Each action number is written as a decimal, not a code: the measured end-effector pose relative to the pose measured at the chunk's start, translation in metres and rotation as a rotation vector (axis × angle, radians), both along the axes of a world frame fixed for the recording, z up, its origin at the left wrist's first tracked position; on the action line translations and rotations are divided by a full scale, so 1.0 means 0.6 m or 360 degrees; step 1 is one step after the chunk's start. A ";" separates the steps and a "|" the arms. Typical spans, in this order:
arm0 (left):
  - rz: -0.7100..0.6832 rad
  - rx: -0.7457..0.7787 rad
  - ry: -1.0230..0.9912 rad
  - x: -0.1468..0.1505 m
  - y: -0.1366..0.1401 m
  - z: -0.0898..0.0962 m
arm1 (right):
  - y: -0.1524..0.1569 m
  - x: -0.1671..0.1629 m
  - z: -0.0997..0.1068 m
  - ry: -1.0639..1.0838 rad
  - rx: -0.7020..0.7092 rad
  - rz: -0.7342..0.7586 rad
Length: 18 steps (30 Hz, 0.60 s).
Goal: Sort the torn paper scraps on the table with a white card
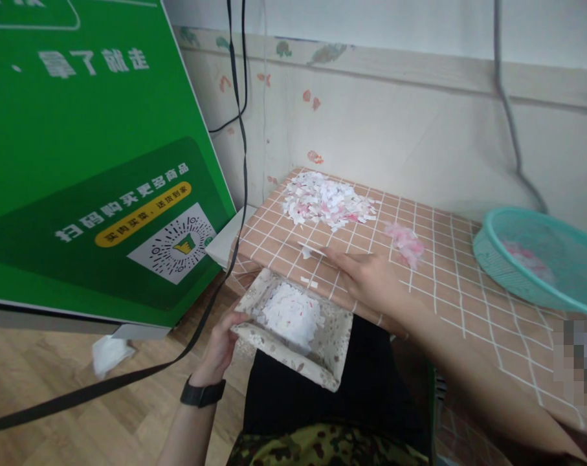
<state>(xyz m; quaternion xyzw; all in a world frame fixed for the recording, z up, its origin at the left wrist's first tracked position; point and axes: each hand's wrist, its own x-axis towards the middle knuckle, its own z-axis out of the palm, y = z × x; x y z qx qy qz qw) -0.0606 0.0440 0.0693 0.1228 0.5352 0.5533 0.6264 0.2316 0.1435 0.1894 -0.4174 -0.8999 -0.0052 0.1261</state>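
My left hand (pixel 224 343), a dark band on its wrist, grips the left side of a fabric storage box (pixel 340 343) with a flower print. The box is tilted just below the table's edge, and a heap of white paper scraps (pixel 293 315) lies inside it. Over the tabletop, my right hand (pixel 371 278) is closed on a thin, flat white piece (pixel 312 248), seen nearly edge-on; its exact kind is unclear. A few loose scraps (pixel 309 282) lie by the table edge. Farther back is a larger pile of white and pink paper scraps (pixel 322 200).
The table has a brown checked cloth (pixel 448 259). A small pink clump (pixel 406 244) lies right of the pile, and a teal basket (pixel 497 265) stands farther right. At left is a large green sign board (pixel 103 116), with a black strap (pixel 200 340) hanging before it.
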 end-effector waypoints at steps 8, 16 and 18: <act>-0.0007 0.0011 -0.0024 -0.001 -0.003 -0.005 | -0.083 -0.001 0.011 0.0184 -0.0259 0.0348; -0.0014 -0.0044 0.0033 -0.006 -0.004 -0.016 | -0.044 0.048 0.018 0.0512 -0.0142 -0.0177; -0.0049 -0.0060 0.0037 -0.007 -0.004 -0.020 | -0.016 0.077 0.022 0.0473 0.0024 -0.0451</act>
